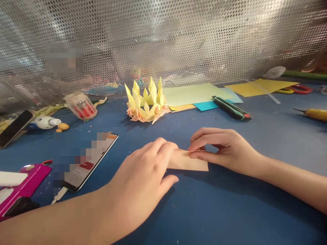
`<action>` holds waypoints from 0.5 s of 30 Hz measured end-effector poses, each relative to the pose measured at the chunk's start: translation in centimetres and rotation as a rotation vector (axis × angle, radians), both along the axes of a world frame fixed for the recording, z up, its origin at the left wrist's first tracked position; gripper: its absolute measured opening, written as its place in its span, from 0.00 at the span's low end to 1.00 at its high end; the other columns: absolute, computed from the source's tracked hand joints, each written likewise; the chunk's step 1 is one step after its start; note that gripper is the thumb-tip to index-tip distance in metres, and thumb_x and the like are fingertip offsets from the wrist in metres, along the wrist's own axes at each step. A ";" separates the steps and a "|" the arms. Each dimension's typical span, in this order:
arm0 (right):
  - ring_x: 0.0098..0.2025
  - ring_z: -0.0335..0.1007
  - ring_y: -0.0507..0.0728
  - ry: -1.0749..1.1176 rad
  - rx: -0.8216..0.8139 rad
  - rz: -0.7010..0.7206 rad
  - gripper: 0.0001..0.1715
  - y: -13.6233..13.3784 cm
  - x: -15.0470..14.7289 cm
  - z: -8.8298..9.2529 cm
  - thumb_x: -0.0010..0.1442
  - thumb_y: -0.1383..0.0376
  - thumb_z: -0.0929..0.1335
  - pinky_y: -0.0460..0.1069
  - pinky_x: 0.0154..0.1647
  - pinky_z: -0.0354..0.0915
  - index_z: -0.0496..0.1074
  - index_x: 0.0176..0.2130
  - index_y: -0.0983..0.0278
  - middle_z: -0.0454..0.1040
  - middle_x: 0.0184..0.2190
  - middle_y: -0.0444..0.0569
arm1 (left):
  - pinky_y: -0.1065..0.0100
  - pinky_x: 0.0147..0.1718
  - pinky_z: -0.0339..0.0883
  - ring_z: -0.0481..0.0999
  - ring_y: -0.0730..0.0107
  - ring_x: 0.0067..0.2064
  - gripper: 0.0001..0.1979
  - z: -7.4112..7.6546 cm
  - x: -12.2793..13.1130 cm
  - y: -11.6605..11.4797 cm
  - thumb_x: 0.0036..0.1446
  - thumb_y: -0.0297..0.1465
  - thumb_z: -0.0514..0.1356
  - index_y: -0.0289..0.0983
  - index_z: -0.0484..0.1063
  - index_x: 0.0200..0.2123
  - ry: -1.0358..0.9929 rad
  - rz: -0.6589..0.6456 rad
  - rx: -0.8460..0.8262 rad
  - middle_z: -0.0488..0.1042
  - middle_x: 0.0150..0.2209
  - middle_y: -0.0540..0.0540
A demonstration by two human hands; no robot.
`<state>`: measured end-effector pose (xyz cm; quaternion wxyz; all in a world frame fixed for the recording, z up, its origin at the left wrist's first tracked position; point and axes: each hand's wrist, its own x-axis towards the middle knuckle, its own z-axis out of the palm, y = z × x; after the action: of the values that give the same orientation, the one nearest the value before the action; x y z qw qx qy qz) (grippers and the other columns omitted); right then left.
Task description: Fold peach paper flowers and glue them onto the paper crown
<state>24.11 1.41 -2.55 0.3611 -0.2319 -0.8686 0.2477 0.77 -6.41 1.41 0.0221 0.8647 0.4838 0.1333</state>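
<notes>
A small pale peach piece of paper [187, 161] lies on the blue table between my hands. My left hand [146, 172] rests over its left end, fingers curled down on it and thumb held apart; the fingertips are hidden. At the paper's far edge, my right hand [219, 146] pinches it between thumb and fingers. Beyond them stands a folded-paper crown [145, 102] with yellow points and peach folds around its base.
To the left are a lit phone [92, 163] on a cable, a magenta tool [30, 183], a dark phone [15, 129] and a tipped jar [81, 105]. Farther back lie coloured sheets [189, 93], a green cutter [231, 108], scissors [301, 89] and a yellow-handled tool [315, 114] before a perforated metal panel [178, 44].
</notes>
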 end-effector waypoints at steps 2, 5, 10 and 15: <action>0.34 0.72 0.50 -0.002 0.155 0.040 0.02 0.0 0.2 0.1 0.62 0.67 0.72 0.44 0.32 0.68 0.78 0.37 0.62 0.74 0.35 0.48 | 0.64 0.35 0.74 0.78 0.63 0.39 0.10 -0.1 0.1 0.4 0.58 0.23 0.63 0.39 0.70 0.43 0.015 0.001 0.043 0.77 0.41 0.49; 0.35 0.69 0.50 -0.052 0.398 0.082 0.05 -0.2 0.6 0.5 0.63 0.71 0.69 0.45 0.35 0.67 0.76 0.35 0.64 0.69 0.36 0.49 | 0.66 0.31 0.71 0.76 0.64 0.34 0.07 -0.5 0.1 0.5 0.60 0.21 0.59 0.39 0.70 0.33 0.004 -0.016 0.097 0.75 0.32 0.51; 0.32 0.65 0.52 -0.245 0.749 0.109 0.11 -1.0 0.7 1.3 0.68 0.71 0.65 0.50 0.34 0.62 0.76 0.35 0.64 0.72 0.33 0.48 | 0.63 0.34 0.73 0.76 0.63 0.34 0.12 -2.1 -0.3 -0.3 0.62 0.19 0.54 0.38 0.71 0.29 -0.031 -0.129 0.172 0.76 0.30 0.48; 0.33 0.71 0.54 -0.319 0.878 0.266 0.17 -1.8 0.5 1.4 0.68 0.75 0.62 0.53 0.33 0.62 0.77 0.34 0.68 0.77 0.30 0.49 | 0.69 0.34 0.74 0.74 0.68 0.29 0.15 -2.9 -1.4 -1.5 0.62 0.20 0.50 0.40 0.70 0.28 -0.057 -0.201 0.189 0.74 0.28 0.50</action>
<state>24.62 -0.38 -1.12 0.2526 0.0203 -0.9577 -0.1366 -0.61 -7.90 -1.48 -0.0325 0.9028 0.3793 0.1999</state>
